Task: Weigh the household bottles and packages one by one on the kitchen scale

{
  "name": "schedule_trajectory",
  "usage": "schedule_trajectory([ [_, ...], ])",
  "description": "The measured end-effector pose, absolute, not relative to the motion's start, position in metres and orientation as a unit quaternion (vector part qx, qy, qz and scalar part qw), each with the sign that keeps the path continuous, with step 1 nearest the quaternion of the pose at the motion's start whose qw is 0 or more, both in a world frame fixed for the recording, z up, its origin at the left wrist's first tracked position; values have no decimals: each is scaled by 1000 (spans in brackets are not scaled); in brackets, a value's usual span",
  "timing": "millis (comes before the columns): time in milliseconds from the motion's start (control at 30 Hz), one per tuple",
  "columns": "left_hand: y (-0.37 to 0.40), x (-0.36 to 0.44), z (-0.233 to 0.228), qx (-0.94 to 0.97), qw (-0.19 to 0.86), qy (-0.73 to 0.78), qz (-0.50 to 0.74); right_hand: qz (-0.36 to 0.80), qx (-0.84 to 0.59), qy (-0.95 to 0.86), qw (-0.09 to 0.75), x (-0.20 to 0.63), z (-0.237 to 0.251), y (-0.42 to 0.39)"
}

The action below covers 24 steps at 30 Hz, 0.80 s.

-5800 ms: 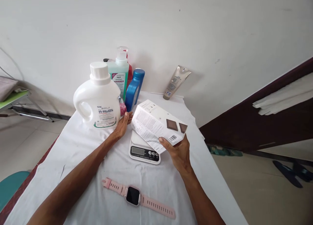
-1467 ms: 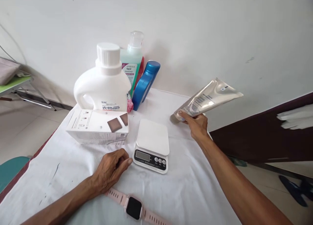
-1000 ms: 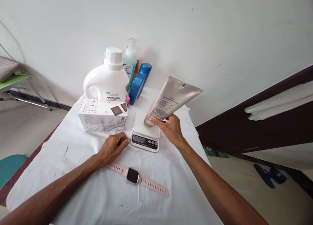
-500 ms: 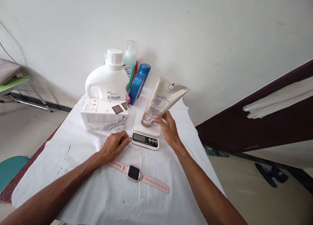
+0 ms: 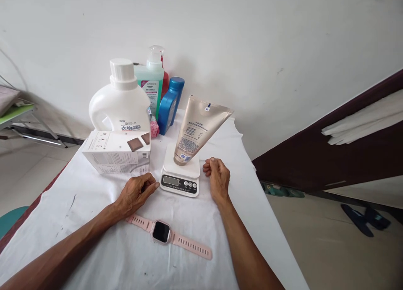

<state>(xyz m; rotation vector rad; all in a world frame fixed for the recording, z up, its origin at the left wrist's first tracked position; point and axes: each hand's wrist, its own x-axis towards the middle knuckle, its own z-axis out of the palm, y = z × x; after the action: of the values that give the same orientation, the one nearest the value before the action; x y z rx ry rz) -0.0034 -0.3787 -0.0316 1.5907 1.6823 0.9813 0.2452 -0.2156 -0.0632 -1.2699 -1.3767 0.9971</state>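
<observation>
Currently, we see the beige tube (image 5: 197, 128) standing cap-down on the platform of the white kitchen scale (image 5: 181, 174), tilted to the right with its crimped end uppermost. Our right hand (image 5: 217, 176) rests on the cloth-covered counter (image 5: 94, 248) just beside the scale's right edge — fingers loosely curled, holding nothing, clear of the tube. Our left hand (image 5: 135, 193) lies curled on the cloth just left of the scale's display end, likewise empty.

Behind the left hand sits a white printed box (image 5: 116, 151) on its side. Beyond it, against the wall, stand a white detergent jug (image 5: 121, 103), a green pump bottle (image 5: 151, 84) and a blue bottle (image 5: 168, 107) — grouped close together. A pink smartwatch (image 5: 163, 233) lies flat on the cloth, near the forearms.
</observation>
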Motion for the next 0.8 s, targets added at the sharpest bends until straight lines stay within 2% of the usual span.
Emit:
schedule_trajectory([
  [533,-378,-5,-37,624,297,630,355,409,-540,-567,469,246,-62,-215],
  [800,-378,-7,-43,632,287,628,351,414,-525,-557,494,246,-64,-217],
])
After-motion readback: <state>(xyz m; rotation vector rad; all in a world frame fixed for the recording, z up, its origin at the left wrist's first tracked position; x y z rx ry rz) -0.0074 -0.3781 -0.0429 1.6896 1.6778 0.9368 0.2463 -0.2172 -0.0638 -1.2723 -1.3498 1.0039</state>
